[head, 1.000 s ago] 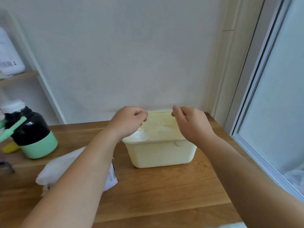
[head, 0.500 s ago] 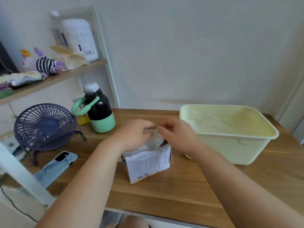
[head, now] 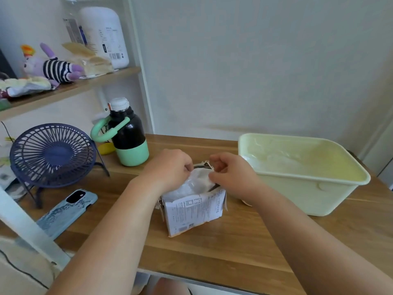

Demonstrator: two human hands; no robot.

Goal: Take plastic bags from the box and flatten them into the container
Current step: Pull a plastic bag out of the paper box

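Pinching plastic bag (head: 197,180) at box (head: 194,209) top edge: left hand (head: 170,169), right hand (head: 230,173).

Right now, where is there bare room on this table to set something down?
Bare wood: between the box and the near table edge, and between box and phone. Crowded: desk fan, water bottle and phone at left; container at right.

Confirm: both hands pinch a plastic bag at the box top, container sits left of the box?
Wrong side. Head view shows the container right of the box, not left. The left hand and right hand do pinch the plastic bag at the box top.
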